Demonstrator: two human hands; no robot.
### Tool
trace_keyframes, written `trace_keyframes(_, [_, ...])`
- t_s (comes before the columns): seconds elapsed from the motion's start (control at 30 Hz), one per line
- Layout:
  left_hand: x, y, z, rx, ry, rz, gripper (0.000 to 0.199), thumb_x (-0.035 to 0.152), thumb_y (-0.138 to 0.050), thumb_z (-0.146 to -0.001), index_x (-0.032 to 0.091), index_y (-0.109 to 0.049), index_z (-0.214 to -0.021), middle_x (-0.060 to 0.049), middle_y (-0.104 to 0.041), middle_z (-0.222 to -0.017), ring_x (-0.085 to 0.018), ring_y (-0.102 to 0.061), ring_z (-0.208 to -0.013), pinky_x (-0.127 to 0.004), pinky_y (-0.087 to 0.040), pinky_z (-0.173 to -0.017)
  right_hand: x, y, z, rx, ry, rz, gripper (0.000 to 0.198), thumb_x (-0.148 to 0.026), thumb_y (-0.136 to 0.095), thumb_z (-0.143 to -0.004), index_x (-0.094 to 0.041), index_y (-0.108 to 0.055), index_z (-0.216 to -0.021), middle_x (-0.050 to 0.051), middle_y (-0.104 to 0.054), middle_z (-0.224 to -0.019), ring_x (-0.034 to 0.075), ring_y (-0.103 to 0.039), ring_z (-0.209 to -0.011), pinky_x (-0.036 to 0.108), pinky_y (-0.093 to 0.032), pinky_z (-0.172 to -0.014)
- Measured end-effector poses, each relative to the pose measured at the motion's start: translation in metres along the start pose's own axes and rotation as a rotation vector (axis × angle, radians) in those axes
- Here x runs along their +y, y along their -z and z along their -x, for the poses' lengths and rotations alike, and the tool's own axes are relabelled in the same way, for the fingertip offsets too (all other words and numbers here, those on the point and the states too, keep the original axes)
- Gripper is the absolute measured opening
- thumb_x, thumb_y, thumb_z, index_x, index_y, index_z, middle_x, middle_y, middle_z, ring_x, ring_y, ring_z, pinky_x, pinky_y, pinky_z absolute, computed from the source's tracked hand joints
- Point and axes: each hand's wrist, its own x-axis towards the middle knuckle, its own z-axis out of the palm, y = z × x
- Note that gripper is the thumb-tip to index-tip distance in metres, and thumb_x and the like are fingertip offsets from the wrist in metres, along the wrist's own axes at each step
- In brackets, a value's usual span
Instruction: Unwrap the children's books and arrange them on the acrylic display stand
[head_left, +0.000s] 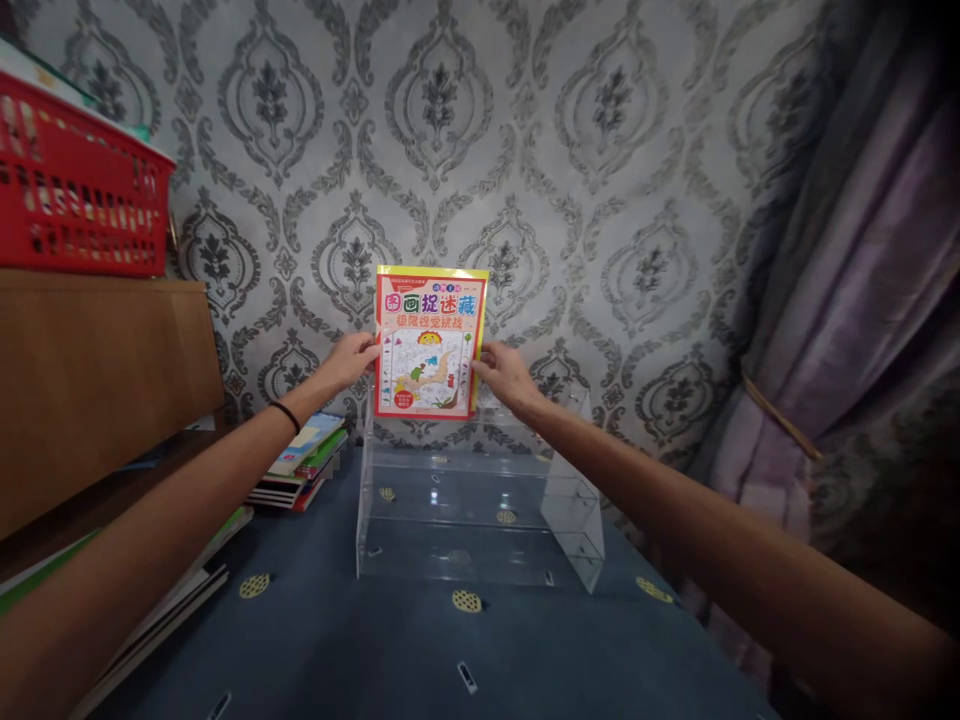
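Observation:
My left hand (pixel 355 360) grips the left edge of a children's picture book (pixel 427 345) with a red and yellow cover. Its right edge is pinched by my right hand (pixel 508 374), thumb at the front and fingers partly hidden behind. The book stands upright, cover towards me, at the top back of a clear acrylic tiered rack (pixel 465 495). Whether its lower edge rests on the rack's upper tier I cannot tell. A thin dark band circles my left wrist.
Stacked books (pixel 304 460) lie left of the rack, with more books (pixel 161 625) nearer me under my left arm. A red basket (pixel 82 185) sits on a wooden cabinet (pixel 105 390) at left. Blue patterned cloth (pixel 360 650) covers the table; a tied curtain (pixel 810 400) hangs at right.

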Motion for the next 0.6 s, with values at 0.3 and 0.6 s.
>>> trace_keyframes(0.3, [0.001, 0.002, 0.004, -0.012, -0.002, 0.009, 0.018, 0.036, -0.055, -0.079, 0.019, -0.054, -0.075, 0.001, -0.06, -0.068, -0.017, -0.059, -0.067, -0.026, -0.047, -0.059, -0.007, 0.004, 0.01, -0.032, -0.032, -0.172, 0.016, -0.028, -0.065, -0.077, -0.024, -0.057, -0.09, 0.001, -0.07, -0.08, 0.021, -0.068, -0.077, 0.037, -0.06, -0.069])
trace_keyframes(0.6, [0.005, 0.002, 0.017, -0.077, 0.007, 0.073, 0.021, 0.036, -0.057, -0.075, 0.018, -0.056, -0.085, -0.005, -0.07, -0.087, -0.023, -0.066, -0.087, -0.026, -0.049, -0.06, -0.016, 0.011, 0.02, -0.11, -0.002, -0.331, 0.018, -0.032, -0.064, -0.074, -0.025, -0.052, -0.086, 0.003, -0.074, -0.085, 0.024, -0.071, -0.084, 0.044, -0.059, -0.08])
